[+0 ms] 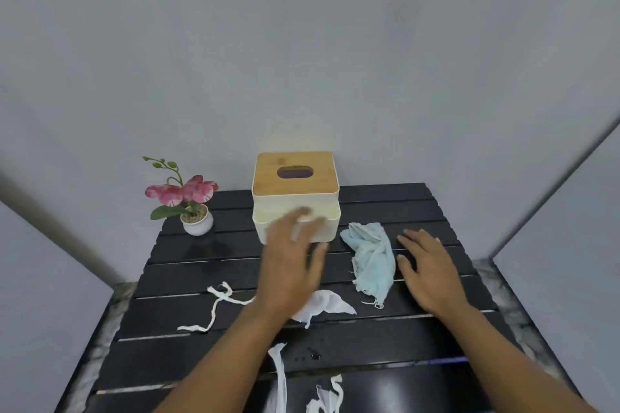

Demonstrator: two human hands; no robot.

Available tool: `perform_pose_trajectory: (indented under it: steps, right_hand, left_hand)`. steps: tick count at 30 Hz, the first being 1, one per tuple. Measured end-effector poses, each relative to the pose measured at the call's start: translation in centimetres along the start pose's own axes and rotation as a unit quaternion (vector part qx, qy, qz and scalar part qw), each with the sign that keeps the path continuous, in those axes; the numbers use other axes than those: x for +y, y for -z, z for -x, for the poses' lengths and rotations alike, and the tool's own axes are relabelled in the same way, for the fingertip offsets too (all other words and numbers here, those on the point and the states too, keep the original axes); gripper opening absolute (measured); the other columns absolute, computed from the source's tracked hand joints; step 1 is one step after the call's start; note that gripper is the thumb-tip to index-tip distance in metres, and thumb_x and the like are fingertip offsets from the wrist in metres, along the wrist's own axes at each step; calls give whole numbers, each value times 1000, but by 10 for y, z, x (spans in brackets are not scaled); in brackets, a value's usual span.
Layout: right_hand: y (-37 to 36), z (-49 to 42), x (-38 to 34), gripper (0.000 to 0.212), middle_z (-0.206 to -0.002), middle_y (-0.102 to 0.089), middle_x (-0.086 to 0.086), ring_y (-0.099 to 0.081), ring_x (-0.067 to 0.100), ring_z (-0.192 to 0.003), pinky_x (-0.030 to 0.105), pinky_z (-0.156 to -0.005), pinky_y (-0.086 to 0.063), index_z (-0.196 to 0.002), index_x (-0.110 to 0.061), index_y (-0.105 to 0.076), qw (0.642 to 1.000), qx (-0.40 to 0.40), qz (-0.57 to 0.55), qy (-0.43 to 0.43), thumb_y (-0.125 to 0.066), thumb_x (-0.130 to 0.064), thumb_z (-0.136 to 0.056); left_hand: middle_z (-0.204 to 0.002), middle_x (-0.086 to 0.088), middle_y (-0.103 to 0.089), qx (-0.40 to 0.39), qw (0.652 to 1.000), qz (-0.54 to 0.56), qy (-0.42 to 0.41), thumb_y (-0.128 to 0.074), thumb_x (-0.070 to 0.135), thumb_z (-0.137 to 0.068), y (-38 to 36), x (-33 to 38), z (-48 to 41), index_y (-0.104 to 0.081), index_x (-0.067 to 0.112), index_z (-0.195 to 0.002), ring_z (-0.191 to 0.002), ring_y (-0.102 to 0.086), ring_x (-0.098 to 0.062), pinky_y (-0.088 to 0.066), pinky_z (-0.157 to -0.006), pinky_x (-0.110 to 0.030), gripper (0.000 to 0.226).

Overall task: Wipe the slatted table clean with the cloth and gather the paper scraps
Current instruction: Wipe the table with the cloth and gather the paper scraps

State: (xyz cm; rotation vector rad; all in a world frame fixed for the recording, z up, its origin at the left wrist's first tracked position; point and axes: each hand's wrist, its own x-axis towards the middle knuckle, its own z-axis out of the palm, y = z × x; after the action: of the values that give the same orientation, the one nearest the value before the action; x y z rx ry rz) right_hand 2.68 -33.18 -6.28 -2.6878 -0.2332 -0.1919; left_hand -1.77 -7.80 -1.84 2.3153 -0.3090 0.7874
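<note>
A crumpled light blue cloth (371, 258) lies on the black slatted table (188, 278), right of centre. My right hand (427, 270) is spread flat just right of the cloth, fingers apart, holding nothing. My left hand (292, 258) hovers blurred in front of the tissue box, fingers open and empty. White paper scraps lie around: a thin twisted strip (214, 307) at the left, a wider piece (327, 305) partly under my left wrist, a long strip (280, 375) and another scrap (327, 396) at the near edge.
A cream tissue box with a wooden lid (295, 188) stands at the back centre. A small white pot with a pink orchid (193, 208) sits at the back left corner. Grey walls close in behind and on both sides.
</note>
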Motion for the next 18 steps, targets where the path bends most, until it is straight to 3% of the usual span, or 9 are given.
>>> perform_pose_trajectory:
  steps: [3, 5, 7, 9, 13, 16, 18]
  right_hand:
    - [-5, 1, -3, 43, -140, -49, 6, -36, 26, -135, 48, -115, -19, -129, -16, -56, 999, 10, 49, -3, -40, -27, -90]
    - [-4, 0, -5, 40, -143, -46, 10, -33, 27, -137, 46, -116, -18, -131, -17, -53, 998, 20, 49, -19, -45, -24, -92]
    - [-3, 0, -4, 42, -146, -41, 12, -29, 27, -139, 43, -117, -15, -135, -17, -49, 998, 17, 50, -31, -46, -24, -93]
    - [-3, -2, -4, 44, -148, -39, 11, -27, 26, -141, 41, -118, -13, -137, -15, -47, 998, 14, 48, -34, -44, -24, -94]
    - [-4, -3, -5, 44, -149, -38, 10, -26, 26, -141, 39, -118, -11, -137, -15, -46, 998, 16, 47, -34, -42, -25, -95]
    - [-4, -3, -5, 44, -149, -38, 10, -26, 26, -141, 39, -118, -12, -138, -15, -46, 998, 18, 54, -32, -41, -24, -95]
    - [-5, -2, -5, 44, -149, -37, 10, -25, 25, -141, 39, -118, -11, -139, -15, -44, 998, 15, 58, -31, -40, -25, -96]
  left_hand:
    - [-142, -4, -44, -200, 975, 58, -72, -51, 21, -94, -40, 36, -3, -48, 18, -134, -130, -38, -19, -33, -110, -39, 40]
    - [-158, -7, -20, -292, 955, 29, -39, -45, 25, -96, -66, 49, -12, -30, 15, -147, -145, -12, -22, -10, -119, -35, 53]
    - [-161, -10, 0, -353, 933, -60, -16, -41, 33, -97, -86, 49, -21, -13, 14, -151, -146, 7, -27, 2, -119, -40, 64]
    - [-160, -14, -4, -381, 914, -136, -28, -37, 39, -95, -95, 43, -24, -13, 14, -151, -146, 2, -34, 0, -118, -48, 66]
    - [-142, -10, -39, -364, 909, -168, -112, -31, 49, -80, -83, 35, -17, -41, 18, -136, -126, -35, -31, -25, -108, -56, 64]
    - [-142, -7, -37, -351, 919, -153, -98, -37, 52, -78, -78, 36, -5, -47, 21, -126, -127, -32, -28, -26, -104, -60, 58]
    - [-154, -10, -24, -362, 919, -151, -45, -36, 59, -84, -83, 39, 0, -38, 24, -137, -140, -15, -36, -15, -108, -66, 63]
